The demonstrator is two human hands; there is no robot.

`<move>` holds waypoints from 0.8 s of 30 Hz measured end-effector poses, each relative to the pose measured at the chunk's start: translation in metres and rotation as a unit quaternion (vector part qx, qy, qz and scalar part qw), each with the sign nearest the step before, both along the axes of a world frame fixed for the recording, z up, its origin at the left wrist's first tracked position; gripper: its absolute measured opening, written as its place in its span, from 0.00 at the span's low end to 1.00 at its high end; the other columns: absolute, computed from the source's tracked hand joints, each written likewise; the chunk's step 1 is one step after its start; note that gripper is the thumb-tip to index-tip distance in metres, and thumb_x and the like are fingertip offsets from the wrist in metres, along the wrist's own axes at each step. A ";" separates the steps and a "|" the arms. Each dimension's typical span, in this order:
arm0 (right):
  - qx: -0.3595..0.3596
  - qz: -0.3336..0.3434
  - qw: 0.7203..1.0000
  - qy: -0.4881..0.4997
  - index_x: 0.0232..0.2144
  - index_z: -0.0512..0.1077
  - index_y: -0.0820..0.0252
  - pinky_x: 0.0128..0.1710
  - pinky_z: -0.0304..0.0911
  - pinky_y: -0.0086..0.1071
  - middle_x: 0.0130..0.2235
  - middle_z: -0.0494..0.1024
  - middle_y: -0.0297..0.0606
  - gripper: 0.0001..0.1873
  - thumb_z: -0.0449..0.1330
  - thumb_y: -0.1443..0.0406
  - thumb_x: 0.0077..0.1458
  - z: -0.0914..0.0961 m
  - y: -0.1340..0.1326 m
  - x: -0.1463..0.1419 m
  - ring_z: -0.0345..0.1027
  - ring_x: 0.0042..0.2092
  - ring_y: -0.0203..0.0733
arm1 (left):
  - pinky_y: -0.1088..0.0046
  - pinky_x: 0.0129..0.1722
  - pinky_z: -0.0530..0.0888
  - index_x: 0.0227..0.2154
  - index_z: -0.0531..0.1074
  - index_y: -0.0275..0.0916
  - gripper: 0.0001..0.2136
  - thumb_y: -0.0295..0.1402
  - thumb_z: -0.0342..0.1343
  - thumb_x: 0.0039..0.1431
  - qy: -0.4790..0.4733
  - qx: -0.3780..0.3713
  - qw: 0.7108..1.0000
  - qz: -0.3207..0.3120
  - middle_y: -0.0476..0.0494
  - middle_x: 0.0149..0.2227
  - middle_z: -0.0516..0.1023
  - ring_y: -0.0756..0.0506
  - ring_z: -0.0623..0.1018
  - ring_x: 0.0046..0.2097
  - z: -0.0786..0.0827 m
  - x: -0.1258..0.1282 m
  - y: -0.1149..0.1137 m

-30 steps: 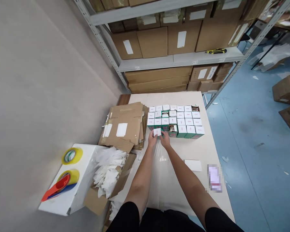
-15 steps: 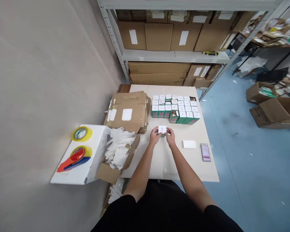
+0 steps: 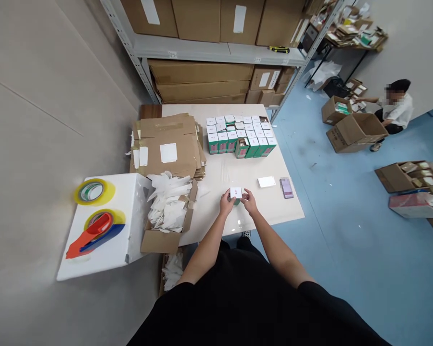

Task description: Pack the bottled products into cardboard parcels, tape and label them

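Observation:
A small green carton with a white top stands upright near the front of the table. My left hand grips its left side, with the thumb on its near face. My right hand has its thumb and fingers at the carton's right side. The carton's underside is hidden. Beyond my hands stand rows of similar green and white cartons; a few have open tops. To the right of my hands lie a flat white box and a blurred purple item.
Flattened cardboard is stacked at the table's left. A box of white scraps stands nearer me. Tape rolls and a red tape dispenser lie on a white block. Shelving rises behind; another person crouches beside cartons at right.
The view has tilted down and swung right, bringing the other person into sight. The carton, still between my hands, has come nearer the table's front edge.

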State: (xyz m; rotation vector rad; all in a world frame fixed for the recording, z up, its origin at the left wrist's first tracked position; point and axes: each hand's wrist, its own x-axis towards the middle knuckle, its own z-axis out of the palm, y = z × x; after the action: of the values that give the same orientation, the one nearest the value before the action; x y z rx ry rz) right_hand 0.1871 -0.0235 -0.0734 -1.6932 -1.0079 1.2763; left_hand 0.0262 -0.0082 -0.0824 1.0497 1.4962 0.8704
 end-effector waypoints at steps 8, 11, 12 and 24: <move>-0.033 0.119 0.992 -0.022 0.69 0.64 0.49 0.62 0.67 0.50 0.68 0.70 0.43 0.50 0.71 0.65 0.43 0.002 0.005 0.027 0.67 0.65 0.58 | 0.65 0.66 0.68 0.69 0.68 0.40 0.31 0.24 0.55 0.62 0.138 0.028 0.966 -0.218 0.37 0.68 0.70 0.40 0.72 0.67 0.025 -0.009 0.030; -0.036 0.112 0.993 -0.017 0.70 0.64 0.49 0.63 0.68 0.50 0.68 0.70 0.42 0.44 0.67 0.64 0.50 -0.003 0.000 0.024 0.70 0.63 0.56 | 0.64 0.66 0.68 0.66 0.71 0.41 0.27 0.27 0.56 0.63 0.266 0.075 0.922 -0.272 0.38 0.69 0.69 0.38 0.70 0.67 0.043 -0.011 0.039; -0.033 0.103 0.994 -0.017 0.70 0.64 0.50 0.63 0.67 0.49 0.68 0.70 0.41 0.42 0.65 0.63 0.52 -0.005 -0.003 0.021 0.71 0.63 0.55 | 0.63 0.65 0.68 0.66 0.72 0.41 0.26 0.29 0.56 0.64 0.301 0.087 0.904 -0.292 0.38 0.68 0.70 0.37 0.70 0.67 0.047 -0.009 0.039; -0.032 0.058 0.996 0.067 0.71 0.64 0.48 0.65 0.65 0.51 0.69 0.69 0.40 0.46 0.64 0.67 0.49 -0.003 -0.028 0.024 0.70 0.65 0.56 | 0.61 0.64 0.66 0.52 0.78 0.46 0.27 0.38 0.76 0.46 0.250 0.105 0.908 -0.320 0.36 0.63 0.72 0.31 0.68 0.65 0.053 0.004 0.045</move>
State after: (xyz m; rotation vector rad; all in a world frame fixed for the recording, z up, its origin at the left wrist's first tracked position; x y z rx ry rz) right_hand 0.2111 -0.0519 -0.0761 -1.5934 -1.0058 1.4914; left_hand 0.0299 0.0365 -0.0292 1.8937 1.3247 0.2979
